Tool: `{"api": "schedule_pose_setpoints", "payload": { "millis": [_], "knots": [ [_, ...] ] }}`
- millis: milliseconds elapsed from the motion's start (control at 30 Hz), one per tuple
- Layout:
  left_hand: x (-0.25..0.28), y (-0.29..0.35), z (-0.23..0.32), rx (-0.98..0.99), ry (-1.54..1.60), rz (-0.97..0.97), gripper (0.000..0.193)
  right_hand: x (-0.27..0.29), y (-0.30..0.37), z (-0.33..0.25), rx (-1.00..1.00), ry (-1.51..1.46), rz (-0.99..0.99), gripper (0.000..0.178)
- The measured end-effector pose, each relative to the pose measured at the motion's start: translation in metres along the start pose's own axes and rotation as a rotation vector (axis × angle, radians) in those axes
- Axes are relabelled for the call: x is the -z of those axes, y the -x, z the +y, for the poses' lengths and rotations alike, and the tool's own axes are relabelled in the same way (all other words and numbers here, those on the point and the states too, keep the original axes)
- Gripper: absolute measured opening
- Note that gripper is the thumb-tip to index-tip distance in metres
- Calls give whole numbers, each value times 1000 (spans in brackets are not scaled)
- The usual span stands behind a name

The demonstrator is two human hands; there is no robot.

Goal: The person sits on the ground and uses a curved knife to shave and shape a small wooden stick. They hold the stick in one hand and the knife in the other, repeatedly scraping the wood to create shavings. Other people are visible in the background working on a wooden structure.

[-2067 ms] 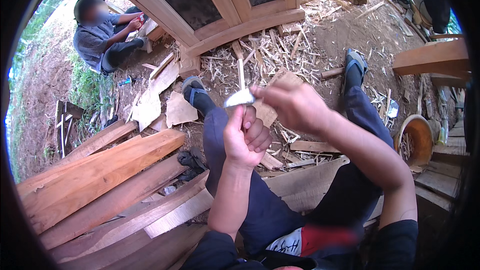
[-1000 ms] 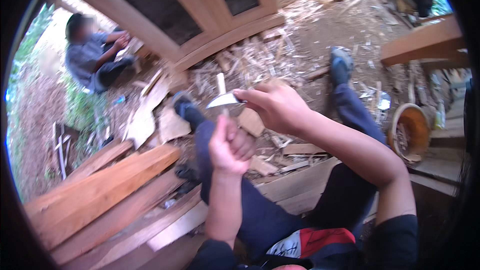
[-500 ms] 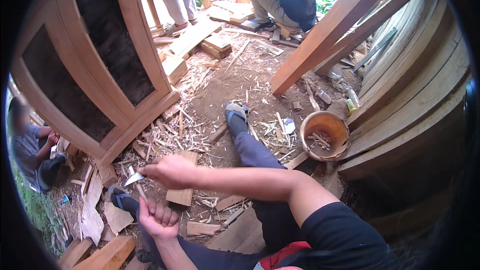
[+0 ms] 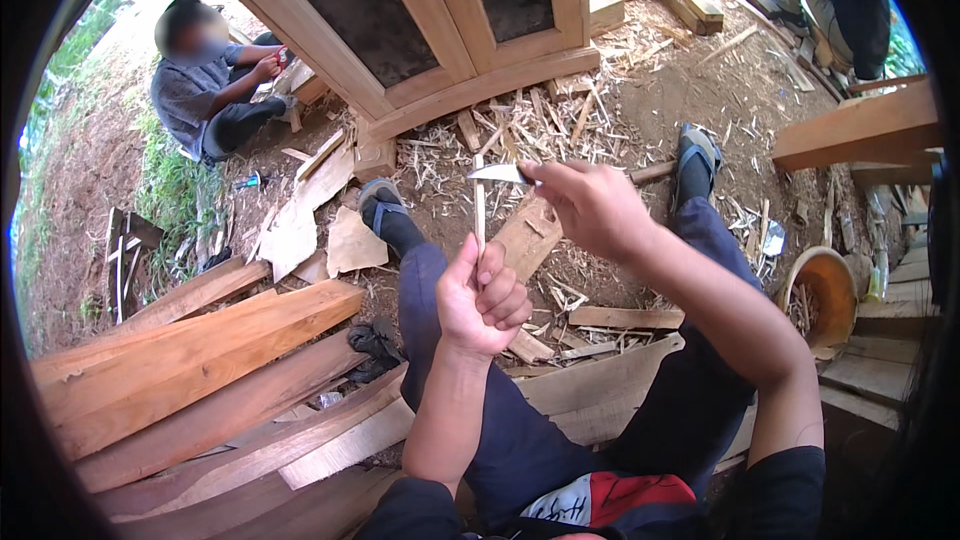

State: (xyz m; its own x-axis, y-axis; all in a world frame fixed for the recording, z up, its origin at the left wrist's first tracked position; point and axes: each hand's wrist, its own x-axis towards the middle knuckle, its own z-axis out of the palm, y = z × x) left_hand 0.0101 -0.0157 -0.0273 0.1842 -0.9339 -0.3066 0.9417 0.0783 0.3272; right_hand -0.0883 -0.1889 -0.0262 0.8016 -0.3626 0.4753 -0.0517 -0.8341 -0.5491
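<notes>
A thin pale wooden stick (image 4: 480, 208) stands nearly upright in front of me, its lower end gripped in my left hand (image 4: 482, 302). My right hand (image 4: 592, 208) is closed round the handle of a knife (image 4: 500, 173), which my fingers mostly hide. The short bright blade lies across the stick near its top and points to the left. Beneath the two hands a flat wooden block (image 4: 527, 240) rests on the ground between my feet, among wood shavings (image 4: 440, 165).
Long planks (image 4: 215, 335) lie at the left. A framed wooden panel (image 4: 480, 90) stands ahead. A bucket (image 4: 835, 290) with scraps leans at the right, below a thick beam (image 4: 860, 130). A seated person (image 4: 215, 80) is at the far left; another's legs show at the upper right.
My view has swung left, so the panel and bucket sit further right. The knife has come off its angled position near the stick and now crosses the stick's upper part.
</notes>
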Motion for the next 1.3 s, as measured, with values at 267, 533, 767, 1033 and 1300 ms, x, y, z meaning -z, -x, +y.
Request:
{"api": "schedule_pose_setpoints", "payload": {
  "millis": [267, 533, 767, 1033, 1300],
  "knots": [
    [-1, -12, -3, -5, -29, 21, 47, 3, -4, 8, -20, 26, -25, 31],
    [-1, -19, -10, 2, -132, 95, 43, 7, 2, -1, 16, 96, -71, 29],
    [1, -16, -9, 1, -149, 76, 43, 4, 7, -1, -40, 38, -36, 32],
    [1, -14, -11, -17, -150, 59, 44, 1, 10, 0, 2, 58, 7, 32],
    [1, -15, -15, -63, -221, 134, 45, -9, 14, -5, -30, 31, -13, 31]
  ]
}}
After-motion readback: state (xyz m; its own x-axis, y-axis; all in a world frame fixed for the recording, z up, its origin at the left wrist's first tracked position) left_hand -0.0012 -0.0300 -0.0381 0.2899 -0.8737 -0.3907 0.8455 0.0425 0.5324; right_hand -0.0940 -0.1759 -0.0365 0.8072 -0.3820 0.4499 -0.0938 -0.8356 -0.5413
